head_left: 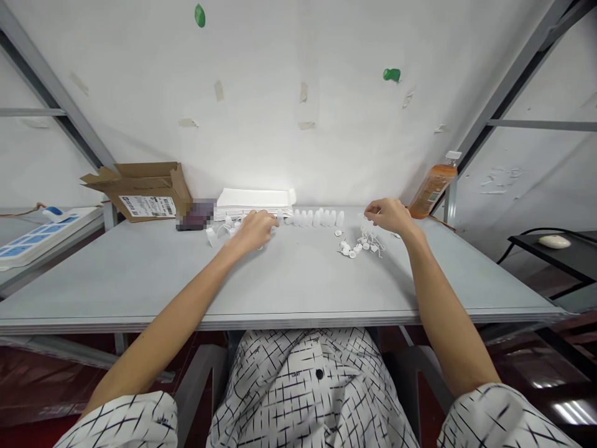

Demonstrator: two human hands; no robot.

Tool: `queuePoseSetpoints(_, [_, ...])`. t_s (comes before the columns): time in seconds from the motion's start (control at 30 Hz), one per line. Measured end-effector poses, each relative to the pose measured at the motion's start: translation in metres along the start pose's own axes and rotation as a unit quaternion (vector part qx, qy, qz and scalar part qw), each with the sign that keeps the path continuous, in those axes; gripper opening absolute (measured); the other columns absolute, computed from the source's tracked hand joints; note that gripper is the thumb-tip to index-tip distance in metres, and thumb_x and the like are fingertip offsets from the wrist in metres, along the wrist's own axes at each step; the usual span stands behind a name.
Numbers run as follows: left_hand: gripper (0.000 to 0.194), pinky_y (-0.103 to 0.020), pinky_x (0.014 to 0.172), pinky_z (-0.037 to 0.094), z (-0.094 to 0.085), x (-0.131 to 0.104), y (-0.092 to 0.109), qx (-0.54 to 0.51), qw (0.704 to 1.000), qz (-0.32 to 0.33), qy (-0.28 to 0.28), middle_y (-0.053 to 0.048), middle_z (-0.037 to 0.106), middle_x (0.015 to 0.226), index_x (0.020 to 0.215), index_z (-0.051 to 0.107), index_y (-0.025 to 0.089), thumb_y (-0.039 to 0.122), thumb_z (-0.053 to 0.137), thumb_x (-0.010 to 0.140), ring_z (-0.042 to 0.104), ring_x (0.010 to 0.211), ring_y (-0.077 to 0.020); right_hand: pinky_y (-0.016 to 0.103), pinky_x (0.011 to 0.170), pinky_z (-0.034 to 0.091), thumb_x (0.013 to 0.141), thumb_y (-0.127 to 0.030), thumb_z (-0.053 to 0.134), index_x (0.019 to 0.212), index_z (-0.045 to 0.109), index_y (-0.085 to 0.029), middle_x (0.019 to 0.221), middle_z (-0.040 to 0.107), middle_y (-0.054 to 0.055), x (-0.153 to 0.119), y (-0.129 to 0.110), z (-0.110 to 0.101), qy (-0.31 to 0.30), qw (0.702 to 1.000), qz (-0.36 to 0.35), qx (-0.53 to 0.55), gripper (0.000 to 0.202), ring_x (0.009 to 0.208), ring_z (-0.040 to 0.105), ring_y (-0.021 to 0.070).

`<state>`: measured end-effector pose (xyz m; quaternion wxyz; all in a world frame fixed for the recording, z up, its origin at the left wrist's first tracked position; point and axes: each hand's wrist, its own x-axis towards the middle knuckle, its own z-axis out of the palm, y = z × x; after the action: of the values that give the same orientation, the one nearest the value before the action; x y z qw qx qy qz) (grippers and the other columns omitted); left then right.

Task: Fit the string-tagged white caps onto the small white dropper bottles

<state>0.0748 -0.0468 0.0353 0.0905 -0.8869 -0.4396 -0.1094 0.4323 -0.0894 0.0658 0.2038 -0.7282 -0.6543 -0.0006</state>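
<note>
White walling patched with tape scraps is filling the background behind a pale grey worktop (140,274), whose near edge is hiding the person's lap. Small white plastic bottles (317,218) are standing in a row at the far middle; roughly eight are showing, though they are too small to count surely. The left hand (254,229) is lying palm down at the row's left end, fingers curled over something I cannot make out, with a few loose white bottles (219,230) just beside it. The right hand (389,214) is hovering with fingertips pinched together above a scatter of tiny white caps (359,246); whether it is gripping one I cannot tell. A flat white paper stack (254,199) is sitting behind the row. One open brown cardboard box (144,190) is resting far left, beside a blurred dark object (196,216). One orange drink bottle (433,185) is leaning at the far right corner.
</note>
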Motion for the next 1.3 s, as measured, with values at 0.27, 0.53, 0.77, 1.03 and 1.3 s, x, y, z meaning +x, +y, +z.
queuePoseSetpoints(0.27, [0.043, -0.032, 0.084, 0.046, -0.028, -0.016, -0.035, 0.007, 0.999, 0.015, -0.038, -0.001, 0.074, 0.118, 0.094, 0.078, 0.026, 0.005, 0.047, 0.074, 0.063, 0.108, -0.0225, 0.027, 0.062, 0.041, 0.081, -0.021, 0.056, 0.082, 0.074, -0.019, 0.078, 0.076, 0.003, 0.001, 0.002, 0.003, -0.003, 1.000, -0.008, 0.006, 0.018, 0.075, 0.069, 0.0195])
queuePoseSetpoints(0.53, [0.041, -0.037, 0.092, 0.043, -0.015, -0.013, -0.015, 0.066, 0.993, 0.021, -0.090, -0.009, 0.073, 0.115, 0.103, 0.075, 0.022, 0.005, 0.051, 0.075, 0.061, 0.113, -0.0259, 0.026, 0.060, 0.038, 0.080, -0.019, 0.058, 0.079, 0.073, -0.019, 0.070, 0.073, 0.001, 0.001, 0.003, 0.002, -0.015, 1.000, -0.012, 0.015, 0.015, 0.075, 0.068, 0.0189])
queuePoseSetpoints(0.77, [0.030, -0.066, 0.109, 0.025, -0.003, -0.009, 0.000, 0.140, 0.988, 0.053, 0.033, -0.013, 0.074, 0.087, 0.074, 0.074, 0.018, 0.010, 0.047, 0.085, 0.060, 0.106, -0.0307, 0.026, 0.061, 0.038, 0.080, -0.016, 0.058, 0.079, 0.072, -0.019, 0.070, 0.073, 0.001, 0.002, 0.003, 0.002, -0.021, 0.999, -0.016, 0.029, 0.014, 0.072, 0.068, 0.0177])
queuePoseSetpoints(1.03, [0.026, -0.077, 0.113, 0.007, 0.024, -0.006, -0.005, 0.143, 0.989, 0.039, 0.021, -0.009, 0.068, 0.065, 0.073, 0.075, 0.017, 0.008, 0.051, 0.080, 0.061, 0.105, -0.0343, 0.025, 0.060, 0.040, 0.079, -0.017, 0.057, 0.077, 0.072, -0.018, 0.070, 0.073, 0.001, 0.002, 0.003, 0.003, -0.015, 0.999, -0.021, 0.034, 0.015, 0.067, 0.067, 0.0161])
queuePoseSetpoints(1.3, [0.037, -0.075, 0.115, 0.008, 0.025, -0.004, 0.004, 0.164, 0.983, 0.076, 0.027, -0.009, 0.070, 0.075, 0.093, 0.074, 0.016, -0.004, 0.052, 0.072, 0.061, 0.105, -0.0308, 0.026, 0.058, 0.039, 0.079, -0.018, 0.056, 0.078, 0.072, -0.019, 0.068, 0.073, 0.000, 0.002, 0.004, 0.004, -0.015, 0.999, -0.029, 0.026, 0.015, 0.067, 0.067, 0.0164])
